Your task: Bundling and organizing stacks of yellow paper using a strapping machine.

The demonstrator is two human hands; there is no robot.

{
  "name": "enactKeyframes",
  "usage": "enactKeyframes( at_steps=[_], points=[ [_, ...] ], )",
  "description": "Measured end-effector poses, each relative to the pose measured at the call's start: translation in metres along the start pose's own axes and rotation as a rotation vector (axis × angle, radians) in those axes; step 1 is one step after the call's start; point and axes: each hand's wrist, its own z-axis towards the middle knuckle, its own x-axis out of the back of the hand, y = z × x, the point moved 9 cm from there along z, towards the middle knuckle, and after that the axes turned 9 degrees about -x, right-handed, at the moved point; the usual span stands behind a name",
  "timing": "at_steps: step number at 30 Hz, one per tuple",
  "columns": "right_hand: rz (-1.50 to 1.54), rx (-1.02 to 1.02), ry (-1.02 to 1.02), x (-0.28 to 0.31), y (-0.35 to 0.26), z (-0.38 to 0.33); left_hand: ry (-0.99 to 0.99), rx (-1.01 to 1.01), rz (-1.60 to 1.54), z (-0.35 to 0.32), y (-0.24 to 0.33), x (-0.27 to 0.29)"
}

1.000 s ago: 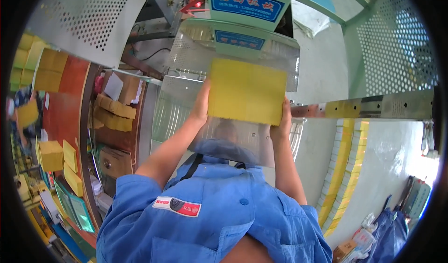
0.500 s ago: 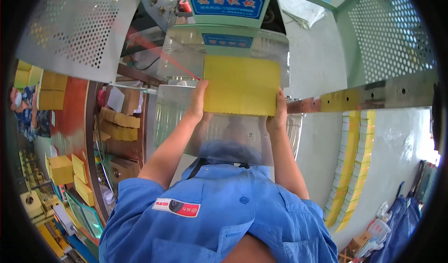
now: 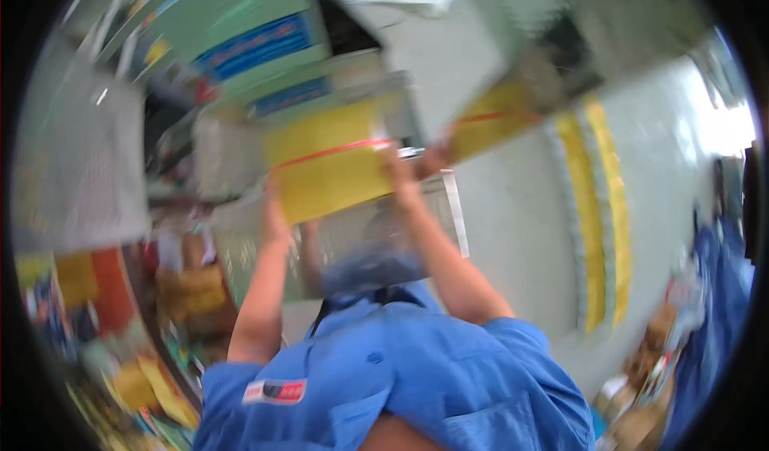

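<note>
A yellow rectangular bundle (image 3: 328, 183), seemingly of stacked sheets or cartons, is held over the shiny metal table (image 3: 360, 227) of a pale green machine (image 3: 232, 38). Across its top runs a thin red band (image 3: 332, 153), slightly slanted. My left hand (image 3: 276, 220) grips the bundle's left side near its front corner. On the right side my right hand (image 3: 399, 172) presses against the edge, fingers closed around it. Motion blurs both hands, and the bundle's underside is hidden.
At the right, two long rows of yellow-and-white bundles (image 3: 591, 227) lie on the grey floor (image 3: 513, 251). A metal bar (image 3: 513, 114) juts out at upper right and mirrors the bundle. Perforated panels (image 3: 88, 146) flank the machine. Blue sheeting (image 3: 709, 291) is at far right.
The view has swung to the right and blurred. A red band now crosses the bundle's top; earlier the top was plain and a red strip stretched to its left side. Both hands keep hold.
</note>
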Motion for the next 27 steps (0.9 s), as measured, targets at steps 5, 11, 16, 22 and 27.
enactKeyframes(
  at_steps=[5,11,16,22,27],
  points=[
    [-0.066,0.404,0.167,-0.017,0.001,0.013,-0.029,0.053,-0.132,-0.001,0.013,-0.001],
    [-0.239,0.188,-0.017,-0.009,-0.040,-0.010,-0.094,0.034,-0.042,0.025,0.007,-0.021],
    [-0.027,0.274,-0.048,-0.024,-0.047,-0.028,-0.143,0.019,-0.039,0.014,0.025,-0.019],
    [-0.178,0.202,0.110,-0.019,0.000,-0.025,-0.019,0.014,-0.016,-0.023,0.013,0.020],
    [0.135,0.208,0.186,-0.046,0.031,-0.124,0.013,-0.050,0.544,-0.072,0.046,0.097]
  ],
)
